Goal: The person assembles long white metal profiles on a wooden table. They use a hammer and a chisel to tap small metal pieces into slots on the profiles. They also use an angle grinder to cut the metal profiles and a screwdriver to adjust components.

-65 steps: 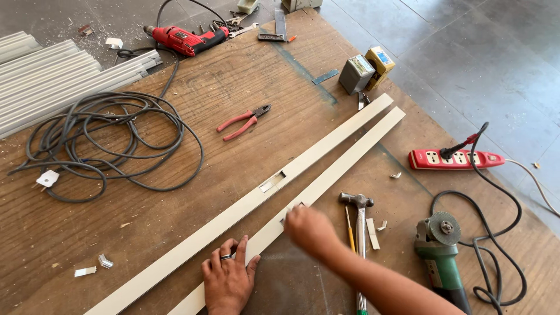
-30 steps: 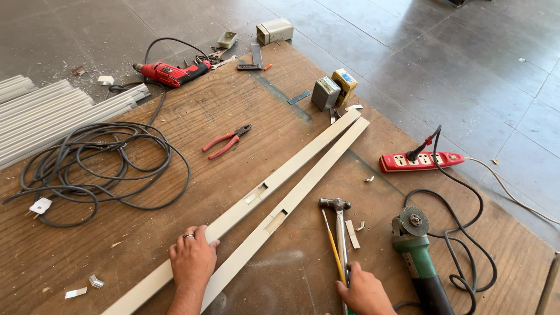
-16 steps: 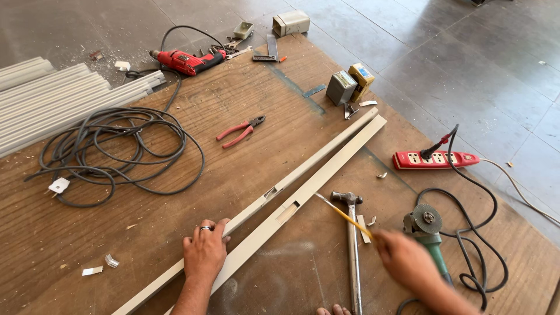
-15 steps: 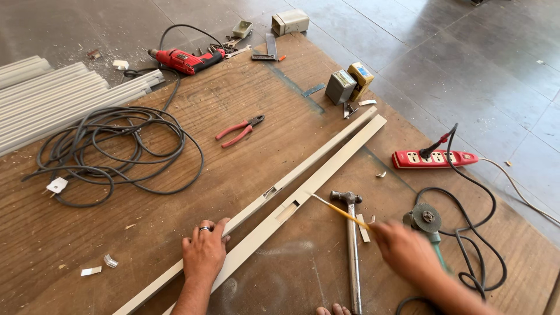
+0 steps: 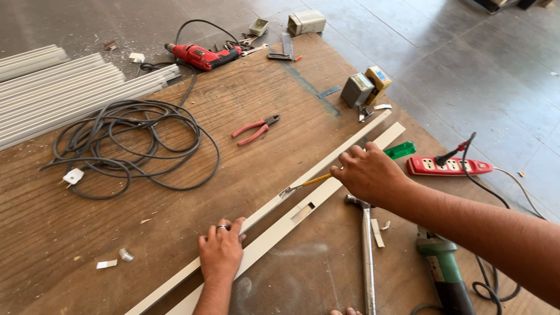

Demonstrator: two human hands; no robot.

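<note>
Two long white plastic strips lie diagonally across the wooden board. My left hand, a ring on one finger, presses flat on the strips near their lower end. My right hand grips a screwdriver with a green handle and yellow shaft. The screwdriver's tip rests at a notch in the upper strip. A second rectangular notch shows in the lower strip.
A hammer lies right of the strips, a green angle grinder beyond it. Red pliers, a coiled grey cable, a red drill, a red power strip, two small boxes and stacked white strips surround the work.
My right hand picked up the screwdriver beside the hammer and carried it left to the notch in the upper strip. My left hand stayed pressed on the strips.
</note>
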